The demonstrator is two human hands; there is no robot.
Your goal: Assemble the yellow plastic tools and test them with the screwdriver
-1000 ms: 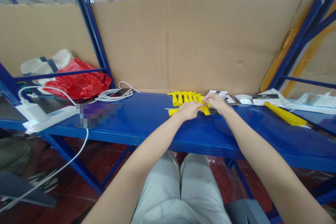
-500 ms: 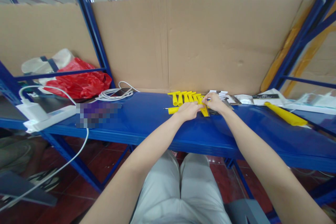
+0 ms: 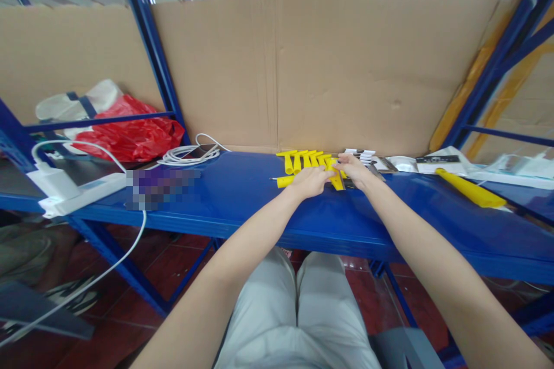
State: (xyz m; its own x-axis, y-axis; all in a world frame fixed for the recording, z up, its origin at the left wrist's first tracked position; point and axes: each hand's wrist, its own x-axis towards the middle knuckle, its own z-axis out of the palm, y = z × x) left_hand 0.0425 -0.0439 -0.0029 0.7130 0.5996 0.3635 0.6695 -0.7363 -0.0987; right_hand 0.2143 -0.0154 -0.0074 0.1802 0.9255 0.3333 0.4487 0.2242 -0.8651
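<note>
My left hand point(image 3: 309, 181) is closed on one yellow T-shaped piece point(image 3: 337, 183), which has a greyish strip along its right edge. From the other side, the fingers of my right hand point(image 3: 355, 172) are closed at the upper part of that same piece. Behind my hands, several like yellow T-shaped pieces point(image 3: 288, 162) stand in a row on the blue shelf point(image 3: 242, 196). Just left of my left hand lies a yellow-handled tool point(image 3: 283, 181) with a thin metal tip, partly hidden by the hand. A dark item under my right hand is mostly covered.
White-and-black packets point(image 3: 439, 162) and a long yellow object point(image 3: 471, 189) lie to the right. On the left are a coiled white cable point(image 3: 186, 155), a power strip point(image 3: 93, 193), a red plastic bag point(image 3: 130, 130) and a blurred-out item. A cardboard panel point(image 3: 346, 69) closes the back.
My right hand's fingers have shifted slightly and straightened along the upper part of the yellow piece. My left hand stays almost in place, still holding it.
</note>
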